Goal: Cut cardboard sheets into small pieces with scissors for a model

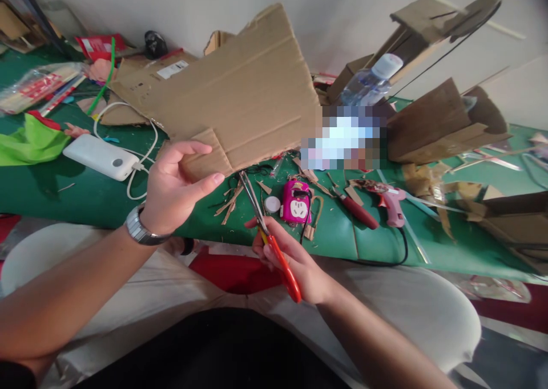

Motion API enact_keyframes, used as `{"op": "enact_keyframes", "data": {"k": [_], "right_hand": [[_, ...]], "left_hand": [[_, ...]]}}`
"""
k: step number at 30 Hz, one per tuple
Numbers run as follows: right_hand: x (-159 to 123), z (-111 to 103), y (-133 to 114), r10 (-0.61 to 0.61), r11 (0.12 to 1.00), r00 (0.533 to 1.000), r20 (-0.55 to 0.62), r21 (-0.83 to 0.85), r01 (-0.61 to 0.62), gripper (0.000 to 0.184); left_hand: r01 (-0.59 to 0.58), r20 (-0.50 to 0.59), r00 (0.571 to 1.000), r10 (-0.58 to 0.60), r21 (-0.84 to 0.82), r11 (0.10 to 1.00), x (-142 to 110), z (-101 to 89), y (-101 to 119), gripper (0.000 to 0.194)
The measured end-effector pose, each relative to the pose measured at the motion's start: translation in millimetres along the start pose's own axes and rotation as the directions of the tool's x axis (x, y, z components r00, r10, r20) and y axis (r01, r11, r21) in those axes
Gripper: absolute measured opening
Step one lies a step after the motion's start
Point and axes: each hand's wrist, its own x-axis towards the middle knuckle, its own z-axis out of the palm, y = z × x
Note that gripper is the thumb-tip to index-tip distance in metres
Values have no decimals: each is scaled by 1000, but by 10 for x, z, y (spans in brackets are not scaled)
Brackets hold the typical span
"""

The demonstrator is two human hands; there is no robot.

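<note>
Over the near edge of the green table (98, 201), we hold a large cardboard sheet (257, 92) raised and tilted, its lower corner in our left hand (173, 186). That hand is partly closed, forefinger bent and thumb stretched along the corner; the other fingers are mostly hidden, so we cannot tell how they grip. We wear a silver watch (145, 229) on the same wrist. Our right hand (299, 258), lower and nearer our body, is curled around the orange-handled scissors (278, 252), whose blades point up to the sheet's bottom edge and look almost together; we cannot tell whether the tips touch it. Just right of the blades we have a white round cap (272, 205) and a pink socket box (297, 202) lying on the table, with cardboard scraps (232, 203) on the other side. Farther right lie a red-handled tool (359, 211) and a pink glue gun (391, 202). To our left, a white power bank (100, 157) with a cable (132, 185) plugged into its end lies beyond our forearm. Behind the glue gun, a blurred bright patch hides what is there, and a clear bottle (368, 84) with a white lid leans beyond it.
</note>
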Motion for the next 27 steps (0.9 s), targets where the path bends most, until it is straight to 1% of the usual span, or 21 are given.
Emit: {"op": "enact_keyframes", "data": {"k": [3, 5, 7, 9, 12, 15, 18, 23, 27], "right_hand": [[0, -3, 14, -19, 997, 1000, 14, -74, 21, 49], [-3, 0, 30, -26, 995, 999, 20, -98, 28, 48], [-6, 11, 48, -19, 997, 1000, 21, -70, 21, 47], [-5, 33, 66, -4, 1000, 1000, 20, -4, 4, 46], [0, 80, 90, 2, 998, 1000, -3, 67, -2, 47], [3, 116, 104, 10, 995, 999, -33, 102, -6, 50], [-2, 121, 106, 20, 993, 999, -46, 115, -14, 53], [-11, 109, 94, 20, 997, 999, -36, 79, -17, 54], [-12, 117, 111, 16, 994, 999, -38, 105, -12, 52]], "left_hand": [[-66, 40, 997, 63, 87, 994, -70, 34, 28, 44], [-68, 75, 995, 60, 99, 993, -124, 62, 47, 42], [-67, 113, 992, 57, 91, 994, -175, 93, 69, 41], [-53, 133, 990, 43, 70, 996, -213, 124, 92, 41], [-2, 125, 992, -3, 43, 999, -242, 164, 123, 38], [6, 98, 995, -9, 30, 1000, -246, 186, 140, 37], [25, 94, 995, -29, 38, 999, -247, 191, 147, 37], [25, 120, 992, -31, 50, 998, -279, 194, 144, 38], [22, 166, 986, -35, 78, 997, -308, 196, 135, 38]]}}
